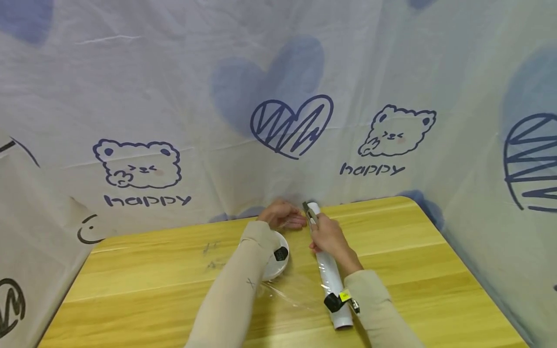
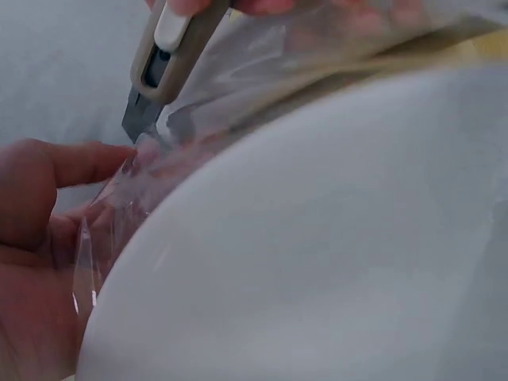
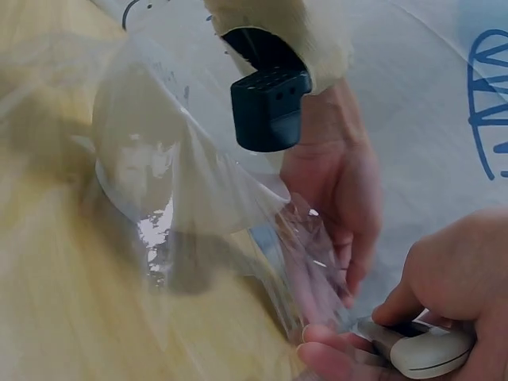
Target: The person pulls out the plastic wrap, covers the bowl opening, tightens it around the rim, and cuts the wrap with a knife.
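My right hand (image 1: 328, 235) grips a utility knife (image 1: 310, 215) over the far end of a white roll of cling film (image 1: 329, 270). In the left wrist view the blade of the knife (image 2: 176, 40) is out, its tip at the film's edge. Beside it, my left hand (image 1: 282, 215) holds the clear cling film (image 2: 119, 198) between thumb and fingers. A white bowl (image 1: 280, 268) stands under my left forearm, partly hidden by it. Film lies over the bowl (image 3: 135, 159) in the right wrist view and stretches toward both hands.
The wood-grain table (image 1: 152, 285) ends at the back against a hanging white cloth (image 1: 196, 96) printed with hearts and bears. Loose film (image 1: 287, 295) spreads over the table between bowl and roll. Black wrist cameras (image 1: 281, 253) sit on both sleeves.
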`<state>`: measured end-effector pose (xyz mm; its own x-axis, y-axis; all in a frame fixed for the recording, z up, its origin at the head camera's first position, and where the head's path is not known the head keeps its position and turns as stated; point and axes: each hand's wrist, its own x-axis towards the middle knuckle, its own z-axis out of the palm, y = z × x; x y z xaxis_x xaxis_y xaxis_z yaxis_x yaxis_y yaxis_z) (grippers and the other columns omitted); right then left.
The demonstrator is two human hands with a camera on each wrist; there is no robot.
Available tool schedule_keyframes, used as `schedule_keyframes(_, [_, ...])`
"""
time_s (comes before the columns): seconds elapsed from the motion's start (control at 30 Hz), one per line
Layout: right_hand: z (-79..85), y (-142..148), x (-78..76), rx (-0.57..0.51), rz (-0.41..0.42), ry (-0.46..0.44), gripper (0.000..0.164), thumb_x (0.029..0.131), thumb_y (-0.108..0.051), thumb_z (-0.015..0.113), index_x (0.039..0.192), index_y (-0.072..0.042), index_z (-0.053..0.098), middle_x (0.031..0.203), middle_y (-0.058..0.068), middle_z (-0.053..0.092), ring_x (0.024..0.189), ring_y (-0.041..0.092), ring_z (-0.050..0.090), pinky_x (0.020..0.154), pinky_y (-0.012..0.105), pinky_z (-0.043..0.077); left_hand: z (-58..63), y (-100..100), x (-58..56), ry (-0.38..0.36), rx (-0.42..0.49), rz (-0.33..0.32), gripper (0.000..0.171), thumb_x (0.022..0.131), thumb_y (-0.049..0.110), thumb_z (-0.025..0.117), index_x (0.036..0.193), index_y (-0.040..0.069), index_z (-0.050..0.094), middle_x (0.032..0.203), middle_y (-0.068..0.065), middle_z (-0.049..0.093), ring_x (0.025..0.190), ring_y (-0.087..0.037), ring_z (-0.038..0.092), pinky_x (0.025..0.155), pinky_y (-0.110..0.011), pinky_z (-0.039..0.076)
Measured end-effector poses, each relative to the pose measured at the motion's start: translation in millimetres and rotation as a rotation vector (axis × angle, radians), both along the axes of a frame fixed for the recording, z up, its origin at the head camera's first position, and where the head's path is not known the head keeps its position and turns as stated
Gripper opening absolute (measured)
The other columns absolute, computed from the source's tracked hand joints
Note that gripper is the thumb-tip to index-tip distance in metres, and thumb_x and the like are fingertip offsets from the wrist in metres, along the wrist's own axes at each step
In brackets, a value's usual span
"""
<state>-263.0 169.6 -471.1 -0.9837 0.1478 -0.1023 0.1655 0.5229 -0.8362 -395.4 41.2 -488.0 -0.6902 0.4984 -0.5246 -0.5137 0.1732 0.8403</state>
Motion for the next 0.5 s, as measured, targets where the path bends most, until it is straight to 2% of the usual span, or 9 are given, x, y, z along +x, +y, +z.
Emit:
schedule_keyframes(0.1, [-0.6, -1.3, -2.5, 0.034, -0.007, 0.01, 0.028, 0.099, -0.014, 0.045, 0.122, 0.001, 0.049, 0.066, 0.015, 0.061, 0.048, 0.024, 0.063, 0.041, 0.034, 0.053, -0.8, 2.4, 0.9, 0.005, 0.007, -0.024, 0.026, 0.094, -0.003, 0.044, 0.108, -0.018, 0.059, 0.098, -0.027, 0.066, 0.092, -0.032, 0.067, 0.083, -0.04, 0.054])
schedule_keyframes(0.23, [-0.6, -4.4, -6.5, 0.113, -0.012, 0.043, 0.027, 0.097, -0.012, 0.046, 0.12, 0.001, 0.05, 0.068, 0.013, 0.059, 0.046, 0.023, 0.062, 0.038, 0.03, 0.05, -3.5, 3.3, 0.4, 0.007, 0.019, -0.017, 0.023, 0.093, -0.003, 0.043, 0.099, -0.016, 0.061, 0.093, -0.026, 0.068, 0.085, -0.03, 0.069, 0.081, -0.038, 0.055])
schedule_keyframes(0.4, [0.0, -7.3, -11.5, 0.214, -0.014, 0.058, 0.038, 0.096, -0.006, 0.045, 0.133, -0.003, 0.045, 0.084, 0.021, 0.063, 0.043, 0.02, 0.061, 0.035, 0.028, 0.048, -6.3, 2.4, -1.0, 0.02, 0.023, 0.007, 0.021, 0.092, -0.002, 0.045, 0.094, -0.013, 0.063, 0.092, -0.024, 0.068, 0.081, -0.028, 0.07, 0.072, -0.033, 0.057])
schedule_keyframes(0.5, [1.0, -8.5, -15.0, 0.315, -0.005, 0.065, 0.041, 0.092, -0.004, 0.044, 0.133, -0.004, 0.046, 0.091, 0.023, 0.064, 0.048, 0.021, 0.061, 0.042, 0.028, 0.05, -7.4, 1.8, -1.9, 0.006, 0.042, 0.002, 0.02, 0.094, -0.001, 0.044, 0.091, -0.012, 0.061, 0.096, -0.026, 0.067, 0.083, -0.028, 0.069, 0.072, -0.033, 0.057])
